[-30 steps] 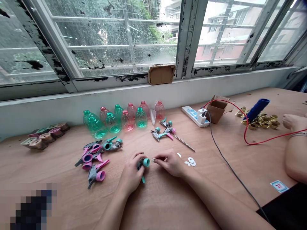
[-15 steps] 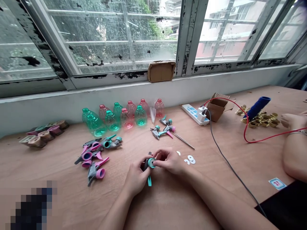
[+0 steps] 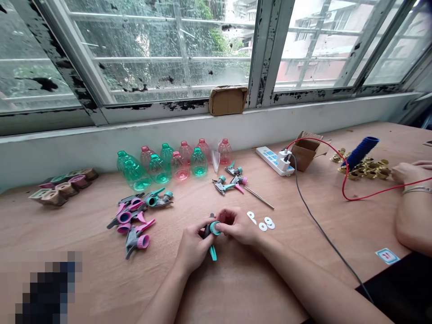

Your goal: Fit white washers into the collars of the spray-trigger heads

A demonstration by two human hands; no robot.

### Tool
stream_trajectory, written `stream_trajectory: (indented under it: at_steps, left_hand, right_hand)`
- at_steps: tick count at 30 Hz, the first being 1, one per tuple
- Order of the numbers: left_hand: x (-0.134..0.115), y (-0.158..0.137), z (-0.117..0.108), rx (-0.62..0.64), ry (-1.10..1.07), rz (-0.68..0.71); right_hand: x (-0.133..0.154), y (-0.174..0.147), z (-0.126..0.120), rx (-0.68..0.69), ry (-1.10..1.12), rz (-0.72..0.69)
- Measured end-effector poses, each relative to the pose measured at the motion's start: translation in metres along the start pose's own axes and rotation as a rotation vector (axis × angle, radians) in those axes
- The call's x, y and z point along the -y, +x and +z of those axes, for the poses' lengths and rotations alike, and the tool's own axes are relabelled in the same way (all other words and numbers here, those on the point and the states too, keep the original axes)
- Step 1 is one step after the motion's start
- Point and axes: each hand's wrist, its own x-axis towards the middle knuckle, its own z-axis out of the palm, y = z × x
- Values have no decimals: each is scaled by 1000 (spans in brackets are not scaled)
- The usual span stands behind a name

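Note:
Near the middle of the table, my left hand (image 3: 195, 246) is closed around a grey spray trigger head (image 3: 213, 253) with a teal lever and collar. My right hand (image 3: 236, 226) is curled, its thumb tip at the open mouth of the teal collar (image 3: 215, 228); anything under that thumb is hidden. Several flat white washers (image 3: 263, 227) lie on the table just right of my right hand. To the left is a loose pile of grey trigger heads with pink or teal parts (image 3: 135, 218). A few more trigger heads (image 3: 224, 185) lie beyond my hands.
Clear green and red bottles (image 3: 159, 170) stand along the wall. A power strip (image 3: 275, 161), cables and a small carton (image 3: 305, 150) sit at back right. At far right, another person's arm (image 3: 413, 207) rests near brass-coloured parts (image 3: 374, 170). Small block-like containers (image 3: 65, 189) lie far left.
My right thumb sits further over the collar's mouth, which has turned slightly. The right hand has shifted a little, so more of the white washers show.

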Motion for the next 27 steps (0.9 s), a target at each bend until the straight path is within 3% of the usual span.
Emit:
stream_trajectory:
  at_steps: [5,10,13,17,27]
  left_hand:
    - [0,0,2,-24,7,9]
    - [-1,2,3,-51,-86,-55]
    - [-2,2,4,-69,-67,-59]
    - [-1,0,4,-91,-10,-52]
    - [3,1,4,-140,10,-45]
  right_hand:
    - [0,-2,3,-30,-27,27]
    - [8,-6,2,-238,-406,-263]
    - [12,-7,0,-202,-533,-384]
    - [12,-7,-3,-173,-604,-440]
    - [14,-9,-3,-161,-619,-430]
